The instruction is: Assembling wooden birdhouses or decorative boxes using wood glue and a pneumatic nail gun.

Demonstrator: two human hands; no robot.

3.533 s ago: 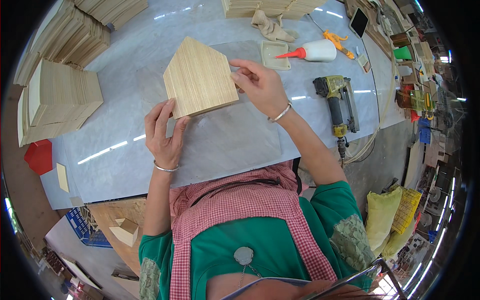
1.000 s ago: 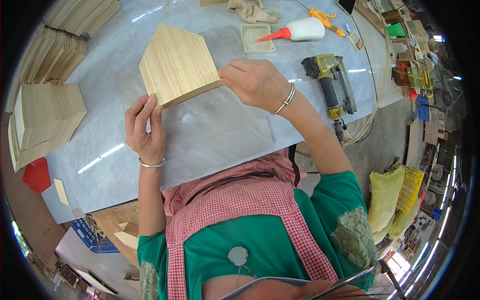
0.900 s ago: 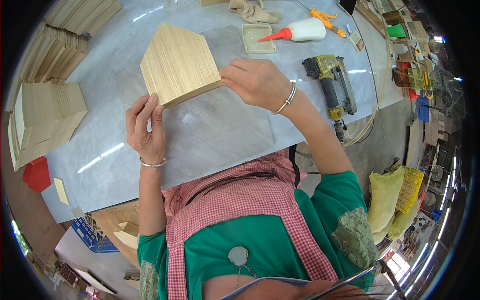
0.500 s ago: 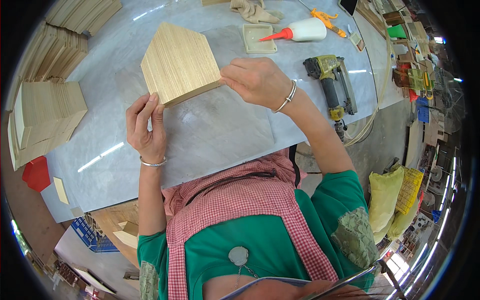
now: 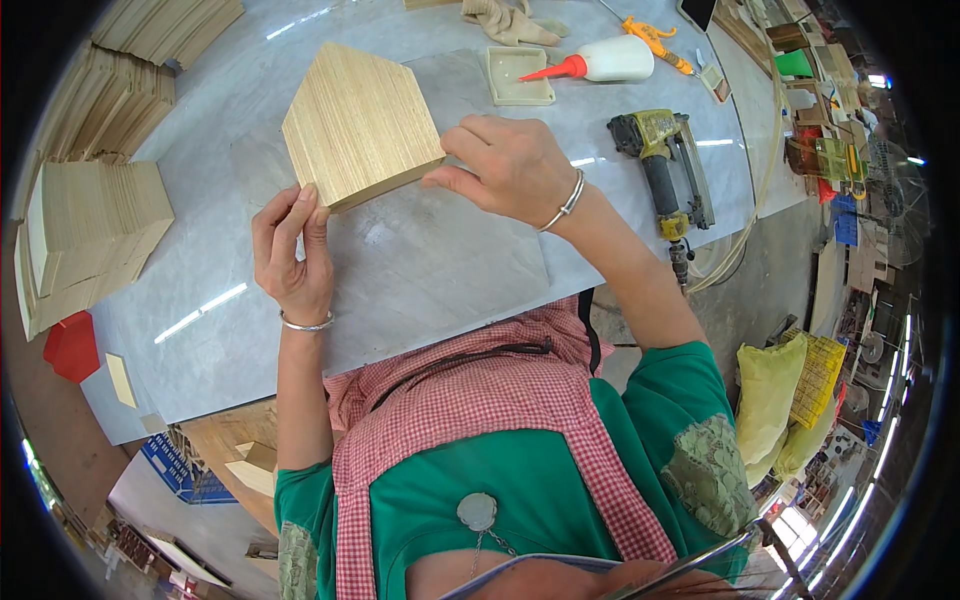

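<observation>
A pale, house-shaped wooden piece (image 5: 362, 125), pointed at its far end and with visible thickness along its near edge, rests on the grey tabletop. At its near left corner my left hand (image 5: 292, 245) pinches it between thumb and fingers. My right hand (image 5: 515, 170) is at the near right corner, the fingers against the side and the thumb by the near edge. Its underside is hidden. To the right of my right hand lies a yellow and black nail gun (image 5: 660, 170). Beyond it are a white glue bottle (image 5: 615, 60) with a red nozzle and a shallow square dish (image 5: 520, 78).
Stacks of cut wooden panels (image 5: 100, 215) line the left side of the table (image 5: 430, 270). An orange-handled tool (image 5: 655, 42), a crumpled cloth glove (image 5: 505, 20) and a phone (image 5: 697, 12) lie at the far side. An air hose (image 5: 755, 210) runs along the right edge.
My right thumb has moved left along the near edge and spread away from the fingers. The wooden piece and my left hand have hardly moved.
</observation>
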